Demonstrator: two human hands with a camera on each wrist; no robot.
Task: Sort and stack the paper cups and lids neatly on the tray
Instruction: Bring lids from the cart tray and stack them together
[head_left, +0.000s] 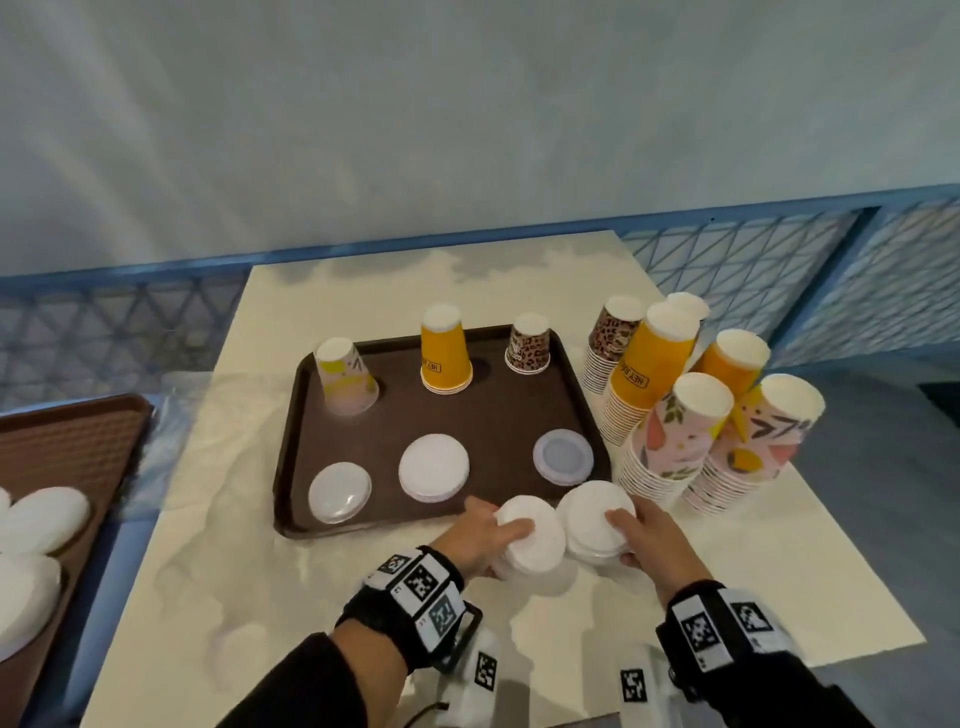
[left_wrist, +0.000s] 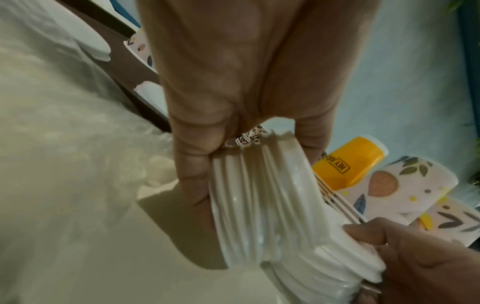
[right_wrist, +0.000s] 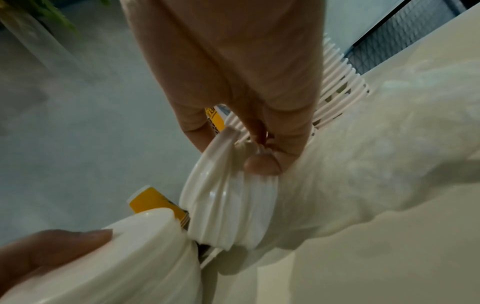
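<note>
A cream-covered table (head_left: 363, 571) stands against a pale wall, with blue lattice railing (head_left: 753, 260) behind it. On the table lies a dark brown tray (head_left: 498, 415). Its far row holds three groups of upturned cups: a pastel patterned cup (head_left: 347, 376) at left, a short stack of yellow cups (head_left: 445, 351) at centre, and leopard-print cups (head_left: 529, 344) at right. Its near row holds three lid groups: a translucent lid (head_left: 340, 491) at left, a white lid pile (head_left: 434, 468) at centre, and a greyish lid (head_left: 562, 457) at right.

To the right of the tray, on the table, stand tall unsorted stacks — leopard-print stack (head_left: 608, 345), yellow stack (head_left: 644, 371), floral pink stack (head_left: 670, 441) and others behind them.

Just in front of the tray's near edge, my left hand (head_left: 475, 535) grasps a stack of white lids (head_left: 530, 540), thumb on one face and fingers on the other, as the left wrist view shows. My right hand (head_left: 649, 535) grasps a second stack of white lids (head_left: 592, 517) in the same manner. The two stacks touch each other, tilted, above the table — neither is on the tray.

At far left, a second brown tray (head_left: 78, 447) holds more white lids (head_left: 44, 519).
</note>
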